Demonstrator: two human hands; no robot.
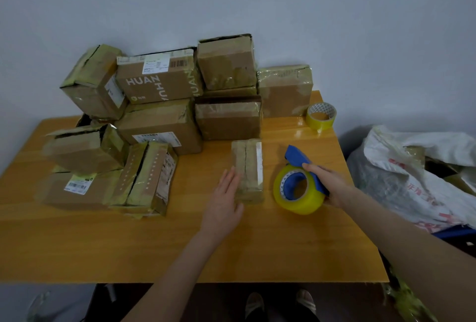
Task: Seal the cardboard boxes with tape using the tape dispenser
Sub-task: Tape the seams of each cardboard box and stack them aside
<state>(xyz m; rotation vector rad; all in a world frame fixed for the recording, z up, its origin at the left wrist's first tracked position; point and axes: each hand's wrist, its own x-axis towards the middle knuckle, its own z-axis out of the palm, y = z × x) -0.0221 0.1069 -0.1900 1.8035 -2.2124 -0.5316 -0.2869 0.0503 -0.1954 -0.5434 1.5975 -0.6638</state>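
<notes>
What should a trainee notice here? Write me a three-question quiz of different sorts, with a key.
1. True or false: the right hand grips the tape dispenser.
2. Where does the spare tape roll stand?
A. on the floor
B. on the table, at its far right corner
C. on top of a box stack
3. Which hand lies open beside the small box?

Key:
1. True
2. B
3. The left hand
</notes>
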